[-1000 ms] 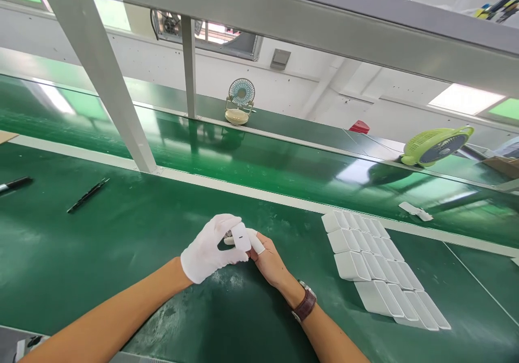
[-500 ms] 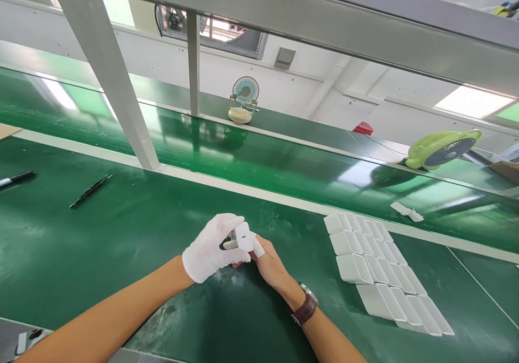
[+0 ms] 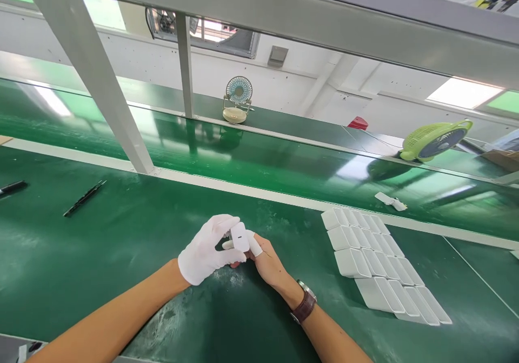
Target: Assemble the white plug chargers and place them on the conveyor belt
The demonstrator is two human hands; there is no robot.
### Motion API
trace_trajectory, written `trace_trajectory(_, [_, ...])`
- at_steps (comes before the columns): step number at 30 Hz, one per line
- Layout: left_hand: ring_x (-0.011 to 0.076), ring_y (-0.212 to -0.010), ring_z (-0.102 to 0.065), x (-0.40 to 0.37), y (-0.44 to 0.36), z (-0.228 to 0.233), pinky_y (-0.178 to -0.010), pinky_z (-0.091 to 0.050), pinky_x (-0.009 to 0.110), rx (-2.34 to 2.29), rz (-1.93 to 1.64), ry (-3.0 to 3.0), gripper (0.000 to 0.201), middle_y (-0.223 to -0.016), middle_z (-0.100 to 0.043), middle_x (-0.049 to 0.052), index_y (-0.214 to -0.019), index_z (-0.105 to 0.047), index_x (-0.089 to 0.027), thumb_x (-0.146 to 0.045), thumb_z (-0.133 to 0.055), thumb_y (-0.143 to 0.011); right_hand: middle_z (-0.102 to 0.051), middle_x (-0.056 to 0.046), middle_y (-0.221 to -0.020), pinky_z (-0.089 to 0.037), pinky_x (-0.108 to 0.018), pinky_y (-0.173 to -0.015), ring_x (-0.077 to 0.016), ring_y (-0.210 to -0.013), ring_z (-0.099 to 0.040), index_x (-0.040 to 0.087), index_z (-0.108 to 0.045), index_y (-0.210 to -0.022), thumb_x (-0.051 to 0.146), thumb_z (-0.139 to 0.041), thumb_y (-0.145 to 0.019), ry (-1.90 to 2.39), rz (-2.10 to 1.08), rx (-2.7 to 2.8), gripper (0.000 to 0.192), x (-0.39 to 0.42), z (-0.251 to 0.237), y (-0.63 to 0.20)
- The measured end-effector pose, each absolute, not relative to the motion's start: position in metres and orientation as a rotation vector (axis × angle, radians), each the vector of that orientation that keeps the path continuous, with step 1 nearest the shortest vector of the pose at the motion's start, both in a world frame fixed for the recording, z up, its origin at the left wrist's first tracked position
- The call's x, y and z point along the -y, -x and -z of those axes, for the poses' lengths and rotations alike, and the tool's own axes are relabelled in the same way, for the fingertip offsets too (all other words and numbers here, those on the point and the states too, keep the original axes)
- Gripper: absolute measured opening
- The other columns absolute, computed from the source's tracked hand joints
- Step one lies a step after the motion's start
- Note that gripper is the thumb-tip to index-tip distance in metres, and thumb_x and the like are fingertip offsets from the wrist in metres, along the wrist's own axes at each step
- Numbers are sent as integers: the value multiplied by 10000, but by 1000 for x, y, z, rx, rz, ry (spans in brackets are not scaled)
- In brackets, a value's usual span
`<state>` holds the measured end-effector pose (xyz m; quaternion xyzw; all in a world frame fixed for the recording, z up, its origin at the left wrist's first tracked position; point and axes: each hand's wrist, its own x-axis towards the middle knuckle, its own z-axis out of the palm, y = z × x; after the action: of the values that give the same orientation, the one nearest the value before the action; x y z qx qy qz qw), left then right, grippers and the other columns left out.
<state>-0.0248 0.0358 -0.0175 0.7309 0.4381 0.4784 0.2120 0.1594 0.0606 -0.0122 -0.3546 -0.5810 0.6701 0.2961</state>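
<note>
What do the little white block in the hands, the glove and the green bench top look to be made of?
The white block looks like smooth moulded plastic: even matte white, rounded corners. The glove on the left hand seems thin white fabric, soft and creased. The right hand is bare, with a white cot on one finger. The green surface looks like glossy rubber or vinyl matting; it mirrors the lights.

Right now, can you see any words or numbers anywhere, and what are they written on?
No text can be read anywhere in the picture.
Small white part held by the left hand and right hand: one dark slot, no lettering.
White cases on the green belt: plain.
Green fan and small blue fan: no label visible.
Watch: face hidden.
Black pens: too small to tell.
</note>
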Motion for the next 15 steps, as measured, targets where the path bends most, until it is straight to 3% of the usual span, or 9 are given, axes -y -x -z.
trace_trajectory(10, [271,-1135,-616,-40,23,9,-940,-548,463,-1160,-1381,-2181,649,-1227,-617,83,-1406,-437,-321,-186,-709,-833,-740,-68,-1023,-583,-389,-760,-224,-791,-712,246,-679,-1134,622,-473,-952,949,-1827,1368,466,-62,18,-160])
trace_trajectory(15, [264,-1135,-622,-39,24,13,-932,-556,439,-1201,-1373,-2181,655,-1258,-603,98,-1407,-446,-299,-199,-723,-821,-731,-50,-994,-568,-387,-749,-197,-703,-682,258,-684,-1125,610,-501,-946,928,-1830,1352,435,-62,18,-160])
